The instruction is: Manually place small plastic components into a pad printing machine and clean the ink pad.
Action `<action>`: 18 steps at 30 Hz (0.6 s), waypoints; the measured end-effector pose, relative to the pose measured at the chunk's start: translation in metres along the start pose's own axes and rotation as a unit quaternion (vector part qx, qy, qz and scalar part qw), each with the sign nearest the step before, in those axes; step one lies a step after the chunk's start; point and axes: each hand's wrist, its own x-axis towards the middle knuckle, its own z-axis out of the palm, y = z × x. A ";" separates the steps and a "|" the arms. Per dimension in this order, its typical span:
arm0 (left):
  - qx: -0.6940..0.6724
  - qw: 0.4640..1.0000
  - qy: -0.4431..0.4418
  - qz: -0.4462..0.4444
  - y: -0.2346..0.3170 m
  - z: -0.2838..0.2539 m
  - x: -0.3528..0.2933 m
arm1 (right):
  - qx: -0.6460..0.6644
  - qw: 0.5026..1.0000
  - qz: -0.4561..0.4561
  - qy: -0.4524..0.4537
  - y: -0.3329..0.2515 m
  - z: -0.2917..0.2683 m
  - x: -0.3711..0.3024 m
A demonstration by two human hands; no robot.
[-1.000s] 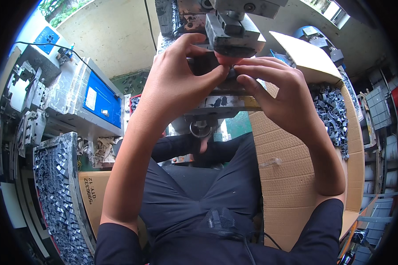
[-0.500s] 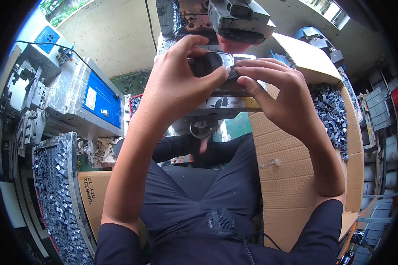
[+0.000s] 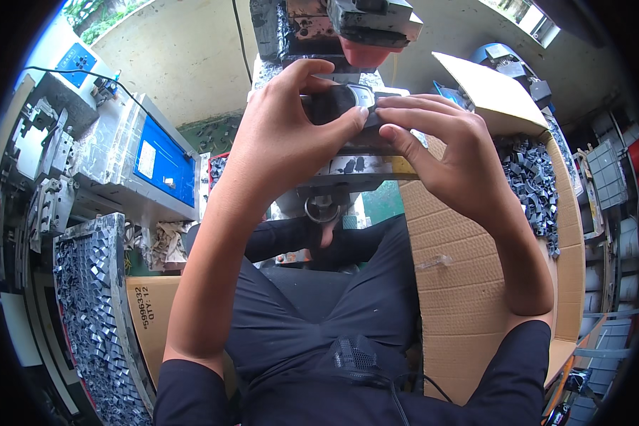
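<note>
I am holding my left hand point(image 3: 284, 142) and right hand point(image 3: 451, 153) together at the top of the view, both grasping one small dark part point(image 3: 337, 106) with a pale rounded patch on its face. The left thumb and fingers are wrapping it from the left, and the right fingertips point(image 3: 390, 106) are pressing on its right end. The part's long axis is running roughly left to right across the picture, between my two hands; which end is its front I cannot tell.

It is sitting just under the red-faced head of the press point(image 3: 366, 28), with the machine's metal table point(image 3: 355, 167) close beneath my hands, so room above and below is tight. Open space is lying only toward my lap. A cardboard box point(image 3: 476, 284) of small dark pieces is flanking my right arm, and a tray of stacked dark pieces point(image 3: 92, 305) is lying well apart at lower left.
</note>
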 end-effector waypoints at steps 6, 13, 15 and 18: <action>-0.002 1.000 0.001 0.003 -0.002 0.001 0.000 | 0.005 1.000 -0.008 -0.003 0.000 -0.001 0.001; 0.001 1.000 -0.003 0.000 -0.001 0.000 0.001 | 0.008 1.000 -0.016 -0.013 0.000 -0.001 0.001; 0.000 1.000 -0.004 -0.001 0.000 -0.001 0.002 | 0.013 1.000 -0.021 -0.001 0.000 0.000 0.001; 0.002 1.000 -0.003 -0.001 0.000 -0.001 0.002 | 0.014 1.000 -0.019 -0.004 0.000 0.000 0.001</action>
